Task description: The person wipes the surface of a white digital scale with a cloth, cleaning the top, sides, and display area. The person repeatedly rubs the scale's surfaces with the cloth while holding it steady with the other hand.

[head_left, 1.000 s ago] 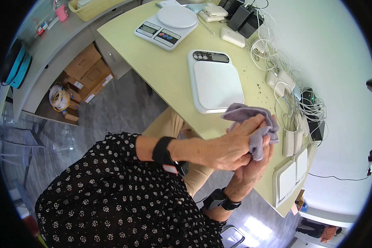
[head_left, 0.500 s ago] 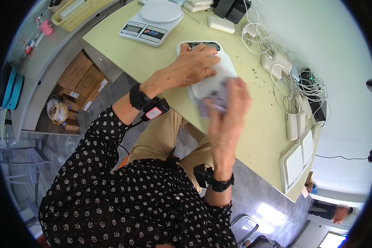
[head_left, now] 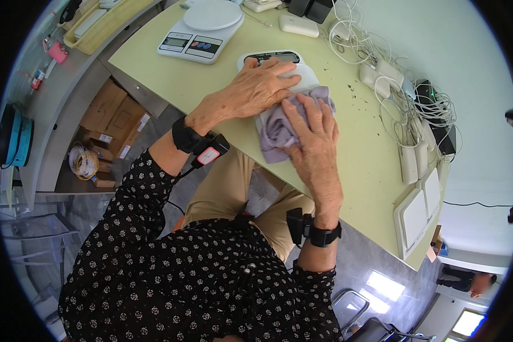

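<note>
Hidden parts: The white scale is mostly covered. The left hand hides some buttons and the left part of its plate. The purple cloth hides its near end.
Cut off: 2 black boxes by the bench's far edge run out of view at the top.
Hard to make out: I cannot tell what the dark crumbs on the bench are.
Way the scale points: Its screen end points away from the person. Its long side runs from there back to the bench's near edge.
Scale place: Flat on the bench, close to the near edge.
Cloth: Bunched up on the scale, longest from the near edge toward the far edge.
Left hand: Open, palm down, fingers spread on the scale.
Right hand: Fingers bent over the cloth, gripping it against the scale.
Other scale: Near the bench's left end, with a round plate.
White cords: Tangled along the far edge.
</note>
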Demonstrator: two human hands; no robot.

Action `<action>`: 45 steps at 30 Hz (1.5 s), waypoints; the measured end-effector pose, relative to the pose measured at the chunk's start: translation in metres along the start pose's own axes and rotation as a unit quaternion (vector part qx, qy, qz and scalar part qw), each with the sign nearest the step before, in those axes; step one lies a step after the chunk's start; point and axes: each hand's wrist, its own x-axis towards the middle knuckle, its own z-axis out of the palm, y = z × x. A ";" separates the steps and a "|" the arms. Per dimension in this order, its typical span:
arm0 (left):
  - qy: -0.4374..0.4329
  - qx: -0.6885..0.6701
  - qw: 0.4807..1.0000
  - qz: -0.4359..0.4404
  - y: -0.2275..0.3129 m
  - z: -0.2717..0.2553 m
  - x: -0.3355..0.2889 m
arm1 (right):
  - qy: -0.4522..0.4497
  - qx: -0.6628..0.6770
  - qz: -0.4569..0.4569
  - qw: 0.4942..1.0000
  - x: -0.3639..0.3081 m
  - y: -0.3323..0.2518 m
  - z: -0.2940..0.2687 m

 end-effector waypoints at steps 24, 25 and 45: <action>0.102 -0.137 0.983 0.064 -0.016 0.009 -0.008 | 0.097 -0.048 0.089 0.990 0.016 -0.028 0.026; 0.099 -0.129 0.985 0.064 -0.016 0.008 -0.008 | 0.125 -0.049 0.085 0.987 0.017 -0.027 0.028; 0.201 -0.193 0.953 -0.118 -0.036 0.023 -0.029 | 0.163 0.122 0.175 0.963 0.026 0.018 -0.027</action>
